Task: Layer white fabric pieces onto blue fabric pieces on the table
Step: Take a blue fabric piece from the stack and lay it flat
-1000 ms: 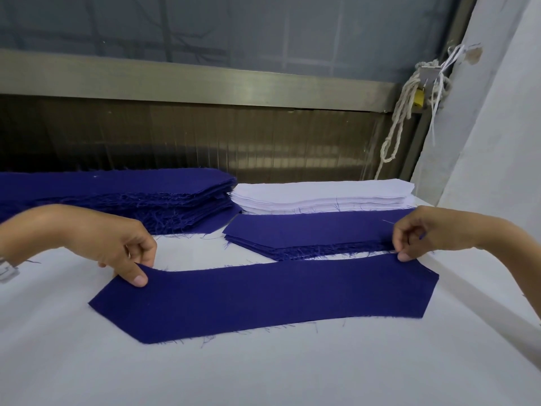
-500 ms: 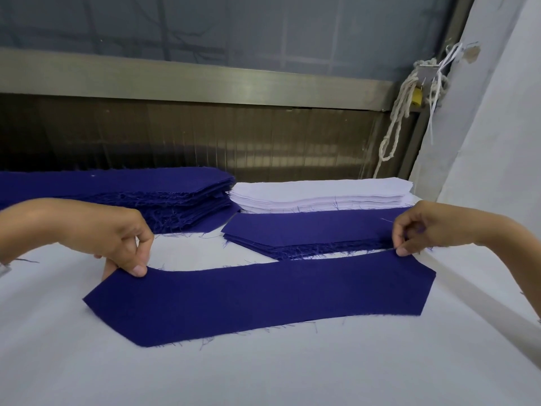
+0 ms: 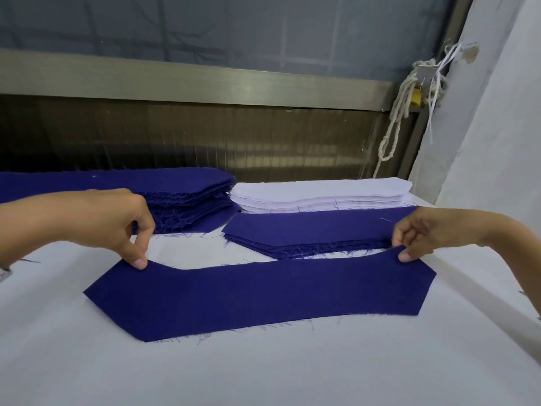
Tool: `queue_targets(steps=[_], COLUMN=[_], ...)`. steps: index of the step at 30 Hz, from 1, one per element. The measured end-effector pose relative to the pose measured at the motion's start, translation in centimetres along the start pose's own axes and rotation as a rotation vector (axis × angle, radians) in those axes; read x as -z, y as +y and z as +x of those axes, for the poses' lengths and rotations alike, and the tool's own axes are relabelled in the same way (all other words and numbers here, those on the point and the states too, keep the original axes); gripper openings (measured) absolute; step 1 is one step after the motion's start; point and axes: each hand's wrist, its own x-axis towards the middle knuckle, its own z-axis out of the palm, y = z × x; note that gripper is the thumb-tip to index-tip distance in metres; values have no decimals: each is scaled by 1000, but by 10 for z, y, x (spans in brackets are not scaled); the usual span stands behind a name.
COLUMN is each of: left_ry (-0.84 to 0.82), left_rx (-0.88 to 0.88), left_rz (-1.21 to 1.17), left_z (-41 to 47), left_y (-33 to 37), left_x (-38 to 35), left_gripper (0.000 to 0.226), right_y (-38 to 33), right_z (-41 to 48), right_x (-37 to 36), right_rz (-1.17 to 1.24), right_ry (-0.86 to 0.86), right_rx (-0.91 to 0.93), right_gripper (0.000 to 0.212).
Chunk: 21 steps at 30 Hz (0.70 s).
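The fingers (image 3: 140, 260) of your left hand (image 3: 123, 224) are curled, thumb and forefinger pinching the far left corner of a single blue piece (image 3: 257, 294). Your right hand (image 3: 421, 232) does the same at the far right corner, fingertips closed on the edge. Between the two pinches the far edge looks slightly raised and dips in a shallow curve, while the rest of the piece lies flat on the worktop (image 3: 263, 370), its pointed ends out to either side.

Nothing white lies on this piece, so you appear to be at the start of one layering cycle, with the base spread out and its cover not yet fetched. Just beyond it sits a low blue stack (image 3: 316, 230) with a frayed near edge. The white pile (image 3: 319, 194) is directly behind that, neat and thick. Further left is a tall blue stack (image 3: 181, 197).

You cannot tell from here whether the low stack hides white layers between its blues, as only blue shows on top and along the edge. Judged by the thickness of the white pile and the tall blue stack, most of the job is ahead. What remains for this piece is to settle it flat and lay a matching white one on it.
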Motion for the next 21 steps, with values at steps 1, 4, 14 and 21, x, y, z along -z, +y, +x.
queue_targets(steps=[1,4,14,21], left_ry=[-2,-12,-234,-335], left_rx=[6,5,-42,-10], left_rz=[6,-8,-320,-392], left_z=[0,-1,5,5], left_y=[1,-2,-22,-28], left_x=[0,0,-6,-13], left_gripper=[12,13,33,43], right_y=[1,1,5,5], right_z=[0,-1,2,3], right_x=[0,0,0,2], right_rz=[-1,20,18,9], right_ry=[-6,-9,-18,-31], right_rx=[0,9,-20,-13], right_gripper=[12,10,5,7])
